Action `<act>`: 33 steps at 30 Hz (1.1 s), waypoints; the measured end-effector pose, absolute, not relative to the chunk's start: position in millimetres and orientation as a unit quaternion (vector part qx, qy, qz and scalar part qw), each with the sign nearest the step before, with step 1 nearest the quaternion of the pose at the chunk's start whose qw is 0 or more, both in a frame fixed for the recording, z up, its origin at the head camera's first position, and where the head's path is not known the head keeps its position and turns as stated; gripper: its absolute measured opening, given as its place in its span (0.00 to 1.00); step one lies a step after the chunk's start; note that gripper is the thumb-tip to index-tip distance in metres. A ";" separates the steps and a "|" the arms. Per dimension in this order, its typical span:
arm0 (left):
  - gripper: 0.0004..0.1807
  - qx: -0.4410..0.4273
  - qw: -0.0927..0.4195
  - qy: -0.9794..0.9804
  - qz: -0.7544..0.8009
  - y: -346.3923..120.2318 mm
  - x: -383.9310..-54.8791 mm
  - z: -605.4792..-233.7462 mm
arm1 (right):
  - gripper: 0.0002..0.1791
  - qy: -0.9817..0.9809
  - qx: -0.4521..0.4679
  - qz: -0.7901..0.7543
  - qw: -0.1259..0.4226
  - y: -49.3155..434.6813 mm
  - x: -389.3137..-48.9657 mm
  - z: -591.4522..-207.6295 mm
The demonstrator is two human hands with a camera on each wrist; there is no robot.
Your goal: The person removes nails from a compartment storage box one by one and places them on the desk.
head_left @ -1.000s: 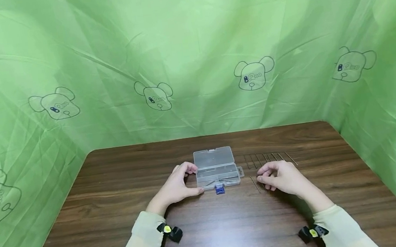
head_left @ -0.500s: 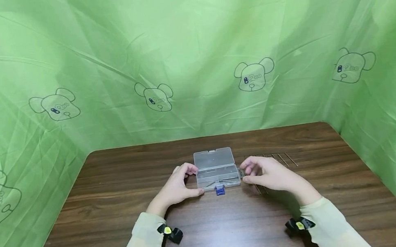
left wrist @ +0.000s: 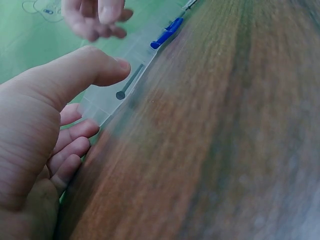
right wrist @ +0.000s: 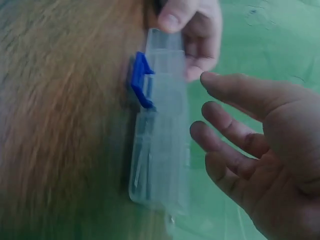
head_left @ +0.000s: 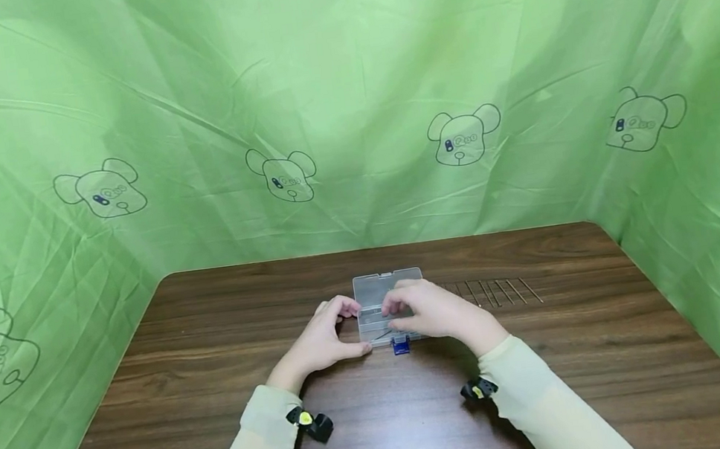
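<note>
My right hand has come over the clear rectangular plastic box my left hand grips, compartments reachable; blurred, spread fingers seem empty.

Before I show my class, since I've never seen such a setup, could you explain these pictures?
No machine here: a person works with a bare left hand and right hand. The wide picture comes from a head-worn camera; the close ones from a camera on each wrist. On the wooden table, before a green cloth, sits a clear plastic box with its lid open and a blue clasp in front. The left hand holds the box's left end. The right hand hovers over the box, with nothing visible in its grasp. What look like nails lie in the box, and a row of them lies to its right.
</note>
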State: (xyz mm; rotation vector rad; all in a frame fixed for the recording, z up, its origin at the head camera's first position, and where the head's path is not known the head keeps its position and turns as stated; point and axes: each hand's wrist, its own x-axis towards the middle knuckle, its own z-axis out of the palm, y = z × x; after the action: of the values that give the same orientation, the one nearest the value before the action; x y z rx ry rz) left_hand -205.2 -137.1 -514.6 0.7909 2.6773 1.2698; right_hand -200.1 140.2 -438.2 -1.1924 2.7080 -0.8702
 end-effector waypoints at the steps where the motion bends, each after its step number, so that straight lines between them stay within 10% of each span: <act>1: 0.37 0.257 0.038 0.873 0.413 -137.2 -205.2 -514.6 | 0.10 0.877 -0.389 -0.278 0.033 136.6 -201.5 -439.2; 33: 0.37 0.256 0.044 0.872 0.416 -137.5 -205.4 -514.6 | 0.04 0.859 -0.449 -0.239 0.064 104.6 -219.0 -453.8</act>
State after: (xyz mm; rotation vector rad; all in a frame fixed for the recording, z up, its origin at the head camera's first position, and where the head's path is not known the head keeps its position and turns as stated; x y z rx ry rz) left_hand -205.4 -137.5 -514.6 0.7827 2.6634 1.2701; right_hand -219.0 104.6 -453.8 -1.3558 2.5922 -0.7216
